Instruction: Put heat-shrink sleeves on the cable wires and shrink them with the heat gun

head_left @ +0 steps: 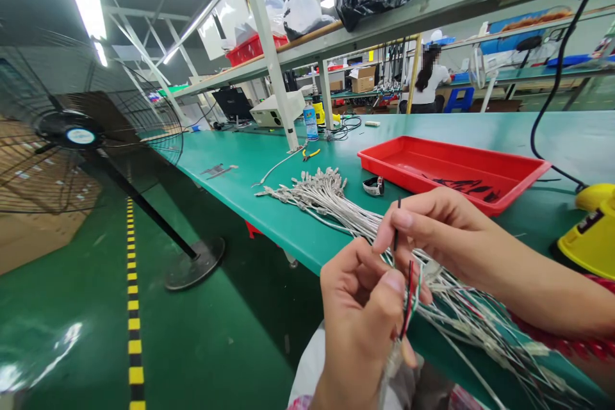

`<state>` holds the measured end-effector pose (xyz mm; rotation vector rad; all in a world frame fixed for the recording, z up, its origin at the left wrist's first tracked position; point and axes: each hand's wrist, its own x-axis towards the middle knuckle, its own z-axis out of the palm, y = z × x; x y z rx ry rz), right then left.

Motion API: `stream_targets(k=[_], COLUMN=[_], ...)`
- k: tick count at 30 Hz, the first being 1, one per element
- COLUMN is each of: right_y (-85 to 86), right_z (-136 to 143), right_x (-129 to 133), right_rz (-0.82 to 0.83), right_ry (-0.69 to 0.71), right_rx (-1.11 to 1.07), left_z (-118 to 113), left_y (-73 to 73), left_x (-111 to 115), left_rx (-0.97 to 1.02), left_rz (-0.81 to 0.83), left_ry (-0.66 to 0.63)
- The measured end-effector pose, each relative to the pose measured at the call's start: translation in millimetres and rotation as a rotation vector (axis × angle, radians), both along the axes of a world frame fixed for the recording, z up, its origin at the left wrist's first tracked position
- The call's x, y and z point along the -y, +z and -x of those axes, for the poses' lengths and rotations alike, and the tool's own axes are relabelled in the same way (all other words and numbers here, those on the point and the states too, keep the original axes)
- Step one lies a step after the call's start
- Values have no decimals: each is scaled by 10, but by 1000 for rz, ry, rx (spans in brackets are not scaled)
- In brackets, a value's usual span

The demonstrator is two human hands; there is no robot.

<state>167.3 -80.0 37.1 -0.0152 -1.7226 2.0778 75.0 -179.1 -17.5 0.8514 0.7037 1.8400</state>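
My left hand [360,317] is closed around the end of a white cable. Its thin inner wires [411,298], red, black, green and white, fan out past the thumb. Just above, my right hand [446,230] pinches a short, thin black sleeve [396,225] between thumb and fingers, close to the wire ends. Whether the sleeve is on a wire is too small to tell. Behind and under both hands lies a large bundle of white cables [331,195], its loose ends [485,320] spreading toward the lower right.
A red tray [408,157] with black pieces [473,189] lies beyond my hands, a wristwatch [373,186] beside it. A yellow tool [589,234] stands at right. Farther off are pliers [311,154] and a blue can [311,123]. A fan [79,134] stands left; a person [427,80] sits behind.
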Motion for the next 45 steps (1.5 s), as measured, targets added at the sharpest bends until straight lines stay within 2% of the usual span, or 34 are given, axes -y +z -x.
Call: stream_targets(k=[5,12,17,21,25,29,31,35,37,40,45], right_y=[-1,14,17,44,75,67,48,4,-14,-24,20], right_z=[-21,-23,-35,-63,-89,-138,-162,-170,-160,-156,-186], right_x=[14,-20,-42,-51,-55,-115,-166,-254,-281,-303,-281], right_rz=[-48,-71,-77,-86,-148,-253,-295,-312,-326,-383,-446], right_ry=[0,31,39,39,31,-52,-45,44,45,-2,-43], right_rx=[29,41,52,68,93,115,128,109,76,74,107], left_z=[12,6,13,24,40,53,60,80,118,266,587], left_y=[7,41,8,9,27,46,55,53,40,5,-31], left_x=[1,-18,-41,-37,-22,-28,-43,-82,-95,-92,74], left_rx=[23,-44,-5,1,-4,-42,-59,-97,-111,-211,-632], left_rz=[-51,-47,-96,-93,-98,-60,-41,-22,-22,-61,-92], left_ry=[-65,-29,-13,-60,-116,-75,-63,-137,-198,-286,-265])
